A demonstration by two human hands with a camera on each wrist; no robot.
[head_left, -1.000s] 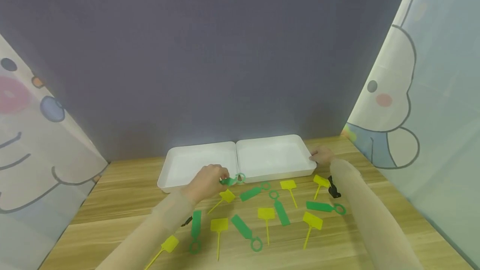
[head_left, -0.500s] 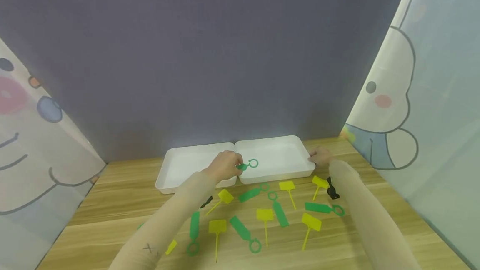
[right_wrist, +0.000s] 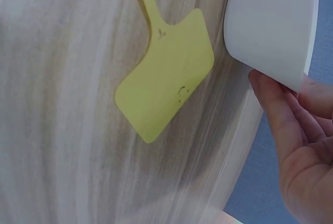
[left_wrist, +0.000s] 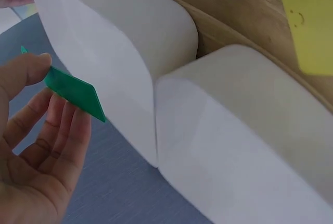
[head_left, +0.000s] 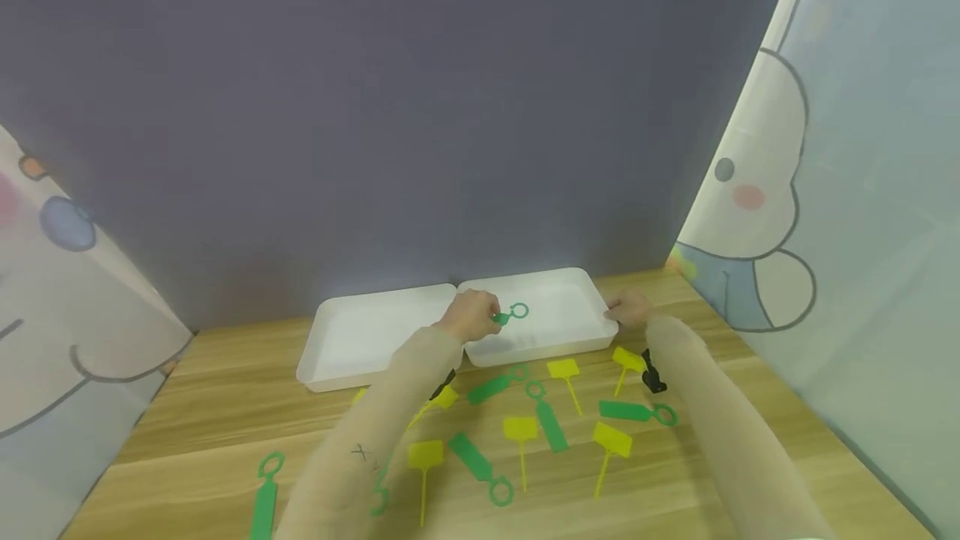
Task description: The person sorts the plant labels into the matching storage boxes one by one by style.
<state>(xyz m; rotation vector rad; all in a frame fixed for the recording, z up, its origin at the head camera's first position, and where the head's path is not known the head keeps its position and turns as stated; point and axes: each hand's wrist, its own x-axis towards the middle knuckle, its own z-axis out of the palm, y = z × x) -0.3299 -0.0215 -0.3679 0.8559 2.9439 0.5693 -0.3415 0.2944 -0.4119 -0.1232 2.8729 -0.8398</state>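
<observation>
My left hand [head_left: 471, 315] pinches a flat green plastic tag with a ring at one end [head_left: 519, 311], over the left part of the right white tray [head_left: 566, 319]. In the left wrist view, the thumb lies on top of the green tag [left_wrist: 78, 92] and the fingers are beneath it. At that tray's right end, my right hand [head_left: 632, 308] grips the wall. The right wrist view shows its thumb at the rim of the tray [right_wrist: 276, 21] and its fingertips against the outside. Fingers partly cover the held tag.
A second white tray [head_left: 360, 340] stands against the left side of the first. Several yellow T-shaped tags [head_left: 425, 455] and green ring tags [head_left: 472, 457] lie spread on the wooden table [head_left: 187, 407]. A dark wall rises behind; my left sleeve covers some tags.
My left hand has carried the green tag rightward and farther back, from in front of the trays to over the right one. My right hand keeps its grip on the tray.
</observation>
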